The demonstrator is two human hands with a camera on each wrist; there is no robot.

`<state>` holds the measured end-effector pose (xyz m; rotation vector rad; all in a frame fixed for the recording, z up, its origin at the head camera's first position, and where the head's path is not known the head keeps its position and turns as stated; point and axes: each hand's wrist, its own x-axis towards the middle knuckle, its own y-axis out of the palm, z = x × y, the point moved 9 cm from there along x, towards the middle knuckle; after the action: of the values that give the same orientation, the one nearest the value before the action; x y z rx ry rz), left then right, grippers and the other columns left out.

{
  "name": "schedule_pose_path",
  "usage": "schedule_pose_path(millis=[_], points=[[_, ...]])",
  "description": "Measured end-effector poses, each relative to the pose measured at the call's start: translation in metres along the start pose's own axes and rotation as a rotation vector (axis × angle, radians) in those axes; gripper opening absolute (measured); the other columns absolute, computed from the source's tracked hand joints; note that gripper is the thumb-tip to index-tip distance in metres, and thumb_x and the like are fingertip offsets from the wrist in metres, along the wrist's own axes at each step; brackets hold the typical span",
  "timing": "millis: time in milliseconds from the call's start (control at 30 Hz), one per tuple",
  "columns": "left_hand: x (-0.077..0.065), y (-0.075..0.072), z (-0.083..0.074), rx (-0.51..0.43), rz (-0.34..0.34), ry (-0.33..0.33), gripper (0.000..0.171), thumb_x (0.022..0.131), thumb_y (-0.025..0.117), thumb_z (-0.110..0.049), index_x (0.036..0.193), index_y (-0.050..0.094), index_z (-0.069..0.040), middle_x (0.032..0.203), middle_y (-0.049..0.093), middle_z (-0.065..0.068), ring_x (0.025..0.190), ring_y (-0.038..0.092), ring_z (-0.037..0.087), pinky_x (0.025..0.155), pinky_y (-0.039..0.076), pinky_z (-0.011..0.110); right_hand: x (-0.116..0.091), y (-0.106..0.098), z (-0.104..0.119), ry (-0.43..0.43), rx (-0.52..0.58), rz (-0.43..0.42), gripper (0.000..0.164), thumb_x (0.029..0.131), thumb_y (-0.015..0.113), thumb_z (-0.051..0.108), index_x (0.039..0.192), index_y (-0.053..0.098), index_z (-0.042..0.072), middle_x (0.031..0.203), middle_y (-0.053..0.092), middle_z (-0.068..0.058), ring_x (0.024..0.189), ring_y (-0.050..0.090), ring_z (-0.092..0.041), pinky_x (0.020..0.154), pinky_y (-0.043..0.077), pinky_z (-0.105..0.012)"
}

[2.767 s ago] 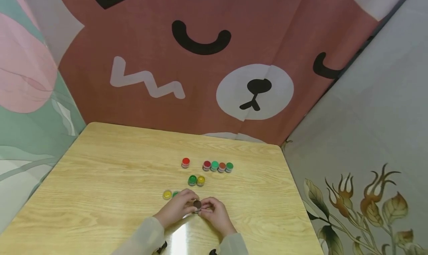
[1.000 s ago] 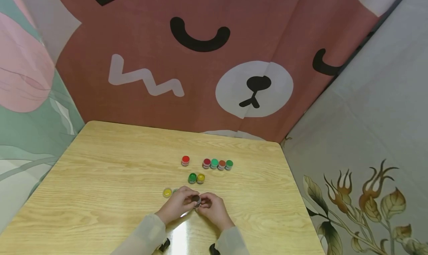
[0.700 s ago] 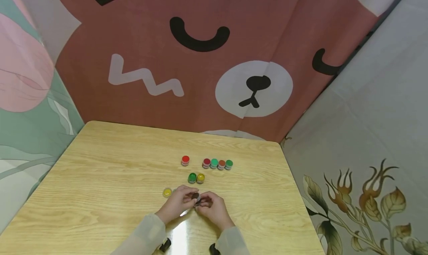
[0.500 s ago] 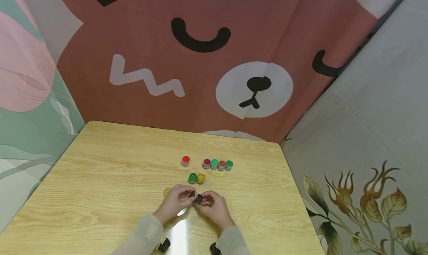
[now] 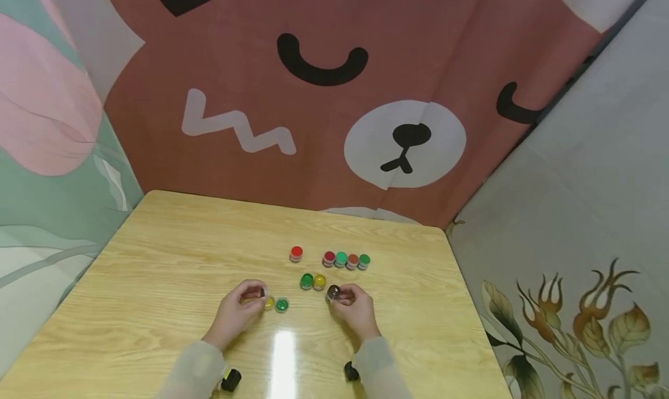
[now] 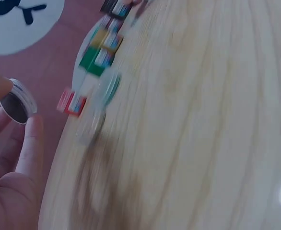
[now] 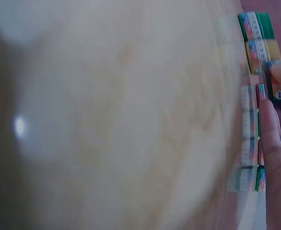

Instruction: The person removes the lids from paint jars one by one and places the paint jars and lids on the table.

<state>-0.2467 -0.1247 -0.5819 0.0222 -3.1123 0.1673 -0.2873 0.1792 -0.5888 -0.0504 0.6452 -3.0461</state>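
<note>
My left hand (image 5: 236,311) pinches a small round lid (image 6: 19,103) with a dark underside and pale rim, above the table's left-middle part. My right hand (image 5: 358,313) grips a small uncapped paint jar (image 5: 333,293) of dark brown, its label showing in the right wrist view. Just left of that jar stand an uncapped green paint jar (image 5: 306,281) and an uncapped yellow paint jar (image 5: 319,282), side by side. A yellow lid (image 5: 269,304) and a green lid (image 5: 282,305) lie close to my left fingertips.
Farther back on the wooden table (image 5: 198,242) are a lone red-capped jar (image 5: 296,254) and a touching row of several capped jars, from a dark red one (image 5: 328,258) to a green one (image 5: 364,261). A bear-print cloth (image 5: 235,172) hangs behind the table.
The dark lid came off the brown jar between my hands. My left hand moved left with the lid, while my right hand moved right and farther back with the jar.
</note>
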Motion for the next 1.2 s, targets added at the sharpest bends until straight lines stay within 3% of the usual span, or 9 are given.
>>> schedule_pose_path(millis=[200, 333, 567, 867, 1000, 1200], points=[[-0.003, -0.024, 0.014, 0.042, -0.041, -0.042, 0.032, 0.088, 0.074, 0.004, 0.117, 0.063, 0.000, 0.113, 0.065, 0.015, 0.104, 0.064, 0.019, 0.087, 0.057, 0.019, 0.011, -0.009, -0.004, 0.007, -0.026, -0.051, 0.031, 0.080, 0.081, -0.001, 0.108, 0.068, -0.004, 0.094, 0.069, -0.012, 0.084, 0.067, -0.019, 0.072, 0.059, -0.021], [-0.006, -0.030, 0.020, 0.057, -0.044, -0.079, 0.033, 0.087, 0.073, 0.005, 0.117, 0.060, 0.003, 0.115, 0.064, 0.019, 0.105, 0.066, 0.023, 0.086, 0.057, 0.019, 0.019, -0.007, -0.005, -0.017, -0.037, -0.055, 0.030, 0.079, 0.082, -0.003, 0.105, 0.068, -0.005, 0.092, 0.069, -0.012, 0.083, 0.067, -0.019, 0.071, 0.058, -0.019], [-0.007, -0.029, 0.026, 0.115, -0.018, -0.092, 0.032, 0.087, 0.073, 0.003, 0.116, 0.059, 0.002, 0.116, 0.063, 0.018, 0.110, 0.062, 0.029, 0.089, 0.057, 0.024, 0.027, -0.006, -0.008, 0.012, -0.064, -0.060, 0.030, 0.079, 0.082, -0.003, 0.105, 0.068, -0.005, 0.090, 0.068, -0.010, 0.081, 0.064, -0.017, 0.069, 0.056, -0.018], [-0.006, -0.025, 0.019, 0.224, -0.007, -0.017, 0.033, 0.080, 0.071, 0.016, 0.107, 0.056, 0.004, 0.111, 0.061, 0.019, 0.107, 0.064, 0.032, 0.087, 0.059, 0.025, 0.031, 0.002, -0.007, -0.010, -0.083, -0.040, 0.030, 0.081, 0.081, -0.002, 0.108, 0.068, -0.004, 0.092, 0.069, -0.009, 0.081, 0.064, -0.016, 0.069, 0.057, -0.020], [-0.004, -0.022, 0.017, 0.268, 0.002, -0.019, 0.038, 0.080, 0.073, 0.017, 0.112, 0.056, 0.006, 0.112, 0.060, 0.019, 0.106, 0.062, 0.032, 0.086, 0.059, 0.028, 0.029, 0.002, -0.006, -0.012, -0.072, -0.047, 0.031, 0.081, 0.081, -0.003, 0.109, 0.068, -0.005, 0.093, 0.069, -0.011, 0.082, 0.065, -0.016, 0.070, 0.058, -0.020], [0.001, -0.018, 0.012, 0.432, 0.010, 0.034, 0.044, 0.080, 0.076, 0.011, 0.121, 0.059, 0.009, 0.108, 0.060, 0.015, 0.099, 0.060, 0.025, 0.084, 0.059, 0.029, 0.028, 0.002, -0.007, 0.007, -0.060, -0.052, 0.031, 0.081, 0.081, -0.003, 0.110, 0.068, -0.003, 0.095, 0.069, -0.011, 0.084, 0.066, -0.018, 0.072, 0.058, -0.019]])
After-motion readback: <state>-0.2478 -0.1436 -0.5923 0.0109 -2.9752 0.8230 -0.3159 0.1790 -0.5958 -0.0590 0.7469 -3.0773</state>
